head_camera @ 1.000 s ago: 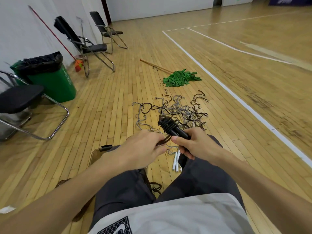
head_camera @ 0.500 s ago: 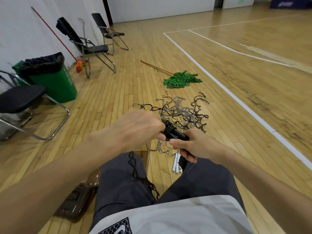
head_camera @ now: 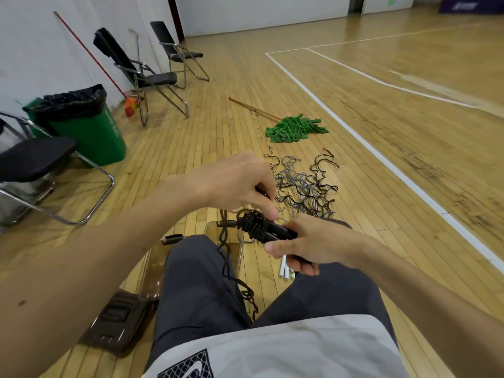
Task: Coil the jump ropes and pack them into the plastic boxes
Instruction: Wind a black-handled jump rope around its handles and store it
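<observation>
Your wooden floor [head_camera: 191,148] carries a tangle of ropes [head_camera: 302,184] just ahead of you, with a mop [head_camera: 294,128] beyond it. Along its left edge, by the wall [head_camera: 41,50], stand a bin [head_camera: 92,132] and chairs [head_camera: 152,77]. Nearest you lie a box [head_camera: 215,232], a dark lid [head_camera: 120,320] and white handles [head_camera: 285,270].

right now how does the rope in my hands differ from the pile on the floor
The held rope is wound tight round its handles; the pile lies loose and tangled. The held rope is all black; the pile mixes black and grey. The right hand grips the held rope; the pile lies untouched on the floor. Both are thin, kinked cord.
</observation>
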`<state>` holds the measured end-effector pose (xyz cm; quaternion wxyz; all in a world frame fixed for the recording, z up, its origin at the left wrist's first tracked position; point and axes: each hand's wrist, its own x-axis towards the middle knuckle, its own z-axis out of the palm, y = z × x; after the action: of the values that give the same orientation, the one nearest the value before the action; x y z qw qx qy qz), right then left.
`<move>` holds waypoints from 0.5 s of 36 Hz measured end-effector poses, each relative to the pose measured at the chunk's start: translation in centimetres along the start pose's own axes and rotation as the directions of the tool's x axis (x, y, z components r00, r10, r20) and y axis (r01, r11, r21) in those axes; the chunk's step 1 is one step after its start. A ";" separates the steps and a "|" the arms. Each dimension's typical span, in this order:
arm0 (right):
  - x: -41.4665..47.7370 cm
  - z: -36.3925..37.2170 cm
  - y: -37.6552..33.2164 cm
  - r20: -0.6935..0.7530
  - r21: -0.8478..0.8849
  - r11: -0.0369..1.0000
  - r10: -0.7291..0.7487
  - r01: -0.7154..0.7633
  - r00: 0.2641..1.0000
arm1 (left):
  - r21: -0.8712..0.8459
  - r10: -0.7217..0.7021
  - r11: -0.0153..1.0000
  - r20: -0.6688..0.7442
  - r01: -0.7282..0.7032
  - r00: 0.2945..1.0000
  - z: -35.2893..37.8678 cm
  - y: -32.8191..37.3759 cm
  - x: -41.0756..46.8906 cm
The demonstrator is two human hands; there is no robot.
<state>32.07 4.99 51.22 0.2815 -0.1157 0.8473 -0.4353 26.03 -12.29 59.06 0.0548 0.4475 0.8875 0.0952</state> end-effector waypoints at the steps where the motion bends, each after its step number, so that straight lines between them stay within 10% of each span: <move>1: -0.1 0.0 0.0 0.010 -0.008 1.000 -0.006 0.006 1.000 | -0.051 -0.016 0.999 0.010 0.016 1.000 -0.1 -0.2 0.2; 18: -1.9 0.5 -0.3 0.108 -0.156 0.972 -0.160 0.176 0.981 | -0.719 -0.016 0.656 0.291 0.230 0.957 3.3 -2.9 0.1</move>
<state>33.89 5.28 51.92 0.2727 -0.2304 0.8533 -0.3801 24.28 -13.47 55.20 0.3546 0.3324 0.7838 0.3865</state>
